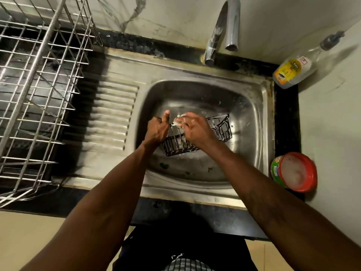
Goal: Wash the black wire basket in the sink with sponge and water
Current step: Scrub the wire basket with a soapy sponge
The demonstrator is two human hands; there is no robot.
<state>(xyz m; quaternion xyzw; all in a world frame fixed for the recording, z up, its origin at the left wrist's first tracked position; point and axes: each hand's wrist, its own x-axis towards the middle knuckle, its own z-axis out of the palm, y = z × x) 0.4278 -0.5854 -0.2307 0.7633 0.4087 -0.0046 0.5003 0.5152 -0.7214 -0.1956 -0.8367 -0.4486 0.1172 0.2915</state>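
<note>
The black wire basket [222, 130] is held over the bowl of the steel sink [252, 122]. My left hand [157, 130] grips the basket's left end, thumb pointing up. My right hand [193, 128] holds a soapy, foam-covered sponge [176, 122] against the basket's upper left rim; most of the sponge is hidden under my fingers. Foam clings to the wires near the sponge. No water runs from the tap [224, 30].
A large steel dish rack [39, 90] stands on the left by the ribbed drainboard [113, 116]. A dish liquid bottle [297, 69] lies at the back right corner. A red-rimmed tub of soap [295, 172] sits right of the sink.
</note>
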